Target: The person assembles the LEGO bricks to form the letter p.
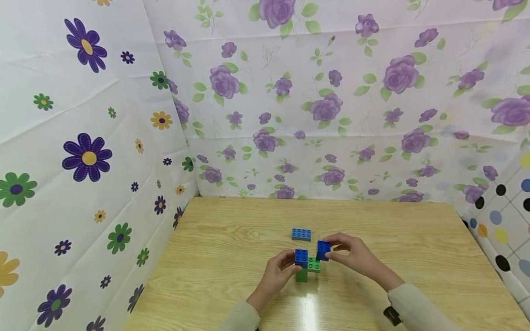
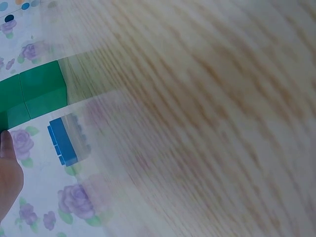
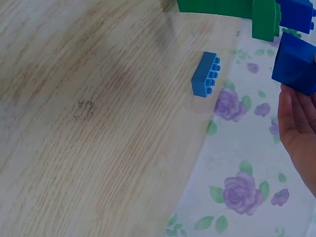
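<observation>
My left hand (image 1: 276, 272) grips a stack of toy building bricks from its left side, with the thumb near the joint of blue and green. On top of this stack is a dark blue brick (image 1: 301, 255). Below it come green bricks (image 1: 302, 276), and one with bare studs (image 1: 314, 264) juts out to the right. Between thumb and fingers my right hand (image 1: 352, 252) pinches a second dark blue brick (image 3: 293, 64), held close to the stack's upper right. In the left wrist view a finger (image 2: 7, 145) lies right at the green bricks (image 2: 44, 90).
A lighter blue, longer brick (image 1: 301, 234) lies on the wooden table (image 1: 232, 239) behind the stack, studs up. Flowered cloth (image 1: 265, 110) hangs along the table's far edge, and another patterned cloth (image 1: 83, 207) stands at the left.
</observation>
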Demonstrator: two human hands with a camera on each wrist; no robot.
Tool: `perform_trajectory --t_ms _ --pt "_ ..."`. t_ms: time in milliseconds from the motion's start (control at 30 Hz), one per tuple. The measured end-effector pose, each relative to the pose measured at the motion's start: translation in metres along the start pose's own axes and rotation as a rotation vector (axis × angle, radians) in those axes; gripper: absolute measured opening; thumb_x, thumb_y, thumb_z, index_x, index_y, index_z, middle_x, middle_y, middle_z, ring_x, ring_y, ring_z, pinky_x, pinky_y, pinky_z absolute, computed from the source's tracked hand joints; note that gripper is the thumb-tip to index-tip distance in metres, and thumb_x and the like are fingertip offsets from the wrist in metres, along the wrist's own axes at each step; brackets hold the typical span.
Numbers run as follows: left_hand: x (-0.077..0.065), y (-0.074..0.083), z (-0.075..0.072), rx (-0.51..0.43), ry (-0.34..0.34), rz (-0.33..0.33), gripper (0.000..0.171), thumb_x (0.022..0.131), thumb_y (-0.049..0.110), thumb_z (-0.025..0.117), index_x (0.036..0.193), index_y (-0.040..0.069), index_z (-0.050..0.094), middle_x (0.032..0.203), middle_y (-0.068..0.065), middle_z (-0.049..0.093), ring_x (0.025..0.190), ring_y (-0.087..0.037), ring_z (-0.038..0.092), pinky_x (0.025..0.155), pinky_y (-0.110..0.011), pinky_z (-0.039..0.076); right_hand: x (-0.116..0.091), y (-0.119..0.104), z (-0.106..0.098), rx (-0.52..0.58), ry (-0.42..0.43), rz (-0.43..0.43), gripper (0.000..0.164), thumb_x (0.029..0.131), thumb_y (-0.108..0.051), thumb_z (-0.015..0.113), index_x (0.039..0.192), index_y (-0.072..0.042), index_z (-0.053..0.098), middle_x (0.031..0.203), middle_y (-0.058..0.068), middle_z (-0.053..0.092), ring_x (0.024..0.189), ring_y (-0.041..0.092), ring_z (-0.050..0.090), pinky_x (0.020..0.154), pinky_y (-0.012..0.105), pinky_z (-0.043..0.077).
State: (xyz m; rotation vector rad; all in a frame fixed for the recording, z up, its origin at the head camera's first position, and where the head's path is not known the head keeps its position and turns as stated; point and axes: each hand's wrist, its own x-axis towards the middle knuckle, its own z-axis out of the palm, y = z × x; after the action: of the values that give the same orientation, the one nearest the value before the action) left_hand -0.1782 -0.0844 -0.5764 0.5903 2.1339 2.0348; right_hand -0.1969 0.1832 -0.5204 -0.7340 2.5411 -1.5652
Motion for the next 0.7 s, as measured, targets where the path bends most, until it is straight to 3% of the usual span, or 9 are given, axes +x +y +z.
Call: perform_trajectory --t_ms 233,500,700 --pt "0.001 -0.002 0.001 -0.004 0.010 -0.002 0.038 0.089 0.010 0.067 0.125 0.001 0.058 0.122 -0.014 0.061 0.115 -0.026 0.059 0.097 -0.026 0.049 -0.005 -0.006 0.002 0.030 -0.025 0.007 0.034 0.089 -0.029 0.070 0.121 -0.018 0.063 0.118 0.000 0.063 0.102 0.012 0.062 0.086 0.033 0.056" --pt "-0.003 0.022 0.002 -0.021 0.016 -0.031 0.036 0.089 0.008 0.067 0.123 -0.002 0.059 0.121 -0.017 0.061 0.116 -0.034 0.057 0.097 -0.025 0.049 -0.010 -0.006 0.006 0.011 -0.033 -0.031 0.034 0.089 -0.029 0.070 0.121 -0.018 0.063 0.117 -0.001 0.063 0.103 0.011 0.061 0.085 0.034 0.056" --pt "-0.004 0.028 0.002 -0.016 0.009 -0.038 0.037 0.089 0.008 0.068 0.123 -0.003 0.059 0.121 -0.017 0.061 0.116 -0.032 0.058 0.097 -0.026 0.049 -0.013 -0.007 0.010 0.011 -0.030 -0.053 0.036 0.088 -0.028 0.072 0.121 -0.018 0.063 0.117 -0.002 0.063 0.102 0.009 0.061 0.085 0.036 0.057"
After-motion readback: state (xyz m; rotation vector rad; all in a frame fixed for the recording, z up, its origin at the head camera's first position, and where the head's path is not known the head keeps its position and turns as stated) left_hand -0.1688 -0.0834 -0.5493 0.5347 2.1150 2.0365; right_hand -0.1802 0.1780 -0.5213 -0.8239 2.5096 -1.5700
